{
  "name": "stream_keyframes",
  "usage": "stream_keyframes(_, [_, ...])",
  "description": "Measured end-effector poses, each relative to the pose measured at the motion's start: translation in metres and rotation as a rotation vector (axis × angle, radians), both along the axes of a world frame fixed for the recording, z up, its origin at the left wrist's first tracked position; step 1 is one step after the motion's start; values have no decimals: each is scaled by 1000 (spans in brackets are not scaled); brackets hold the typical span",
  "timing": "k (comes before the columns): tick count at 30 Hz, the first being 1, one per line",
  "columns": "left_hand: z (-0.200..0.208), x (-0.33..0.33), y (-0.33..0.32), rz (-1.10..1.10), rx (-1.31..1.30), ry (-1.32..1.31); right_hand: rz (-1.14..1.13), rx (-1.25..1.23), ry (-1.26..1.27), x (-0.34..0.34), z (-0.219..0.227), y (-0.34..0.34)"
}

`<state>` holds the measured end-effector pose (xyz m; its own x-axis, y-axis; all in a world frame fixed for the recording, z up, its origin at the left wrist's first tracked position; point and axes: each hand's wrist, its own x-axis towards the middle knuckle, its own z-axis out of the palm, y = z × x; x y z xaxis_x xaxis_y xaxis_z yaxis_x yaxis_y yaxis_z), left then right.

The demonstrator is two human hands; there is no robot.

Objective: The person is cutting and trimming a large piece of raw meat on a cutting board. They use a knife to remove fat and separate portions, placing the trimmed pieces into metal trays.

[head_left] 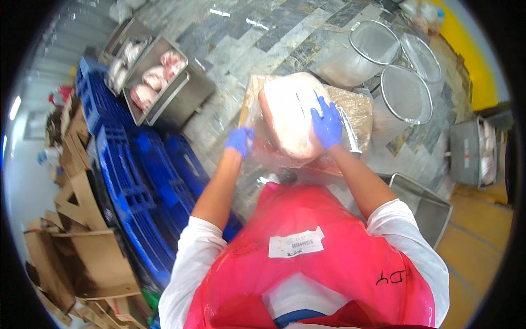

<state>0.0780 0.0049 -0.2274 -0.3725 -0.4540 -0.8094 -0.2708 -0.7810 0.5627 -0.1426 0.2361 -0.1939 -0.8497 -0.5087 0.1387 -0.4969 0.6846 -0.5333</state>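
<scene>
A large pale slab of meat (293, 120) with a thick white fat side up lies in front of me, dark marks on its top. Clear plastic film (262, 134) hangs around its left and near edges. My right hand (327, 125), in a blue glove, rests flat on the slab's right side with fingers spread. At the slab's left, my left hand (240, 141), also blue-gloved, is closed on the film's edge; its fingertips are slightly blurred. Under the slab sits a plastic-lined carton (359, 107). A narrow light strip with a dark edge (349, 130) lies beside my right hand; its kind is unclear.
Hoops holding clear bags (406, 94) stand at the far right. Metal bins with meat pieces (178, 101) are at the far left, near blue pallets (129, 181). Flattened cardboard (93, 263) lies at left. A metal tub (422, 205) stands near my right arm.
</scene>
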Motion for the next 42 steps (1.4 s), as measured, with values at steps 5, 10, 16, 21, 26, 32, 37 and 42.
stream_keyframes(5, [-36,0,-3,89,-74,161,179,-240,-75,-27,-14,29])
stream_keyframes(10, [-56,-58,13,20,55,443,265,-165,-74,-13,-2,49])
stream_keyframes(16, [-86,-74,-35,-332,-262,459,345,-118,-295,-1,47,50])
stream_keyframes(21, [-86,-99,-24,-864,-649,4,230,55,-369,-13,44,28])
stream_keyframes(26, [-73,-71,5,86,238,348,162,30,-312,-15,28,19])
stream_keyframes(32, [-19,-34,61,203,230,301,291,30,-244,-15,23,32])
stream_keyframes(37, [-15,51,79,152,413,394,477,20,-422,-18,42,21])
stream_keyframes(42, [86,30,101,283,305,211,638,-297,-602,-41,16,2])
